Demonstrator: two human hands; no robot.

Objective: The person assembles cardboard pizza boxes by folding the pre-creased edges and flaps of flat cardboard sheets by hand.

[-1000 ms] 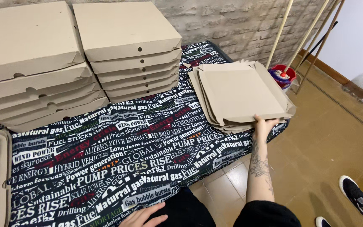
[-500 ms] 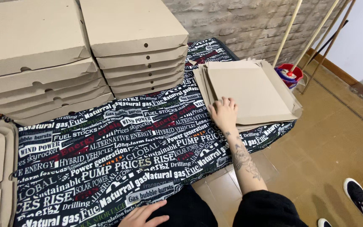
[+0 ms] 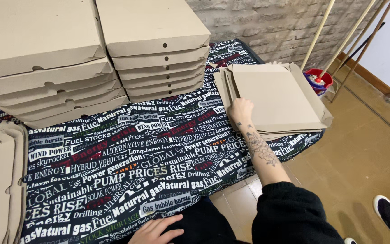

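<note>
1. Two stacks of folded boxes [image 3: 159, 49] far left; bare printed tablecloth [image 3: 113, 171] between.
2. Right hand [image 3: 240, 110] curled, fingertips gripping left edge of flat cardboard pile [image 3: 276, 97], far right.
3. Left hand [image 3: 156, 230] flat, near edge, partly cut off.

Head camera looks steeply down, close over the table [image 3: 113, 180].

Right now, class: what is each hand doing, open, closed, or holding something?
Left hand: open, resting flat at the table's near edge, holding nothing.
Right hand: fingers on the left edge of the flat cardboard stack; grip cannot be told.
</note>
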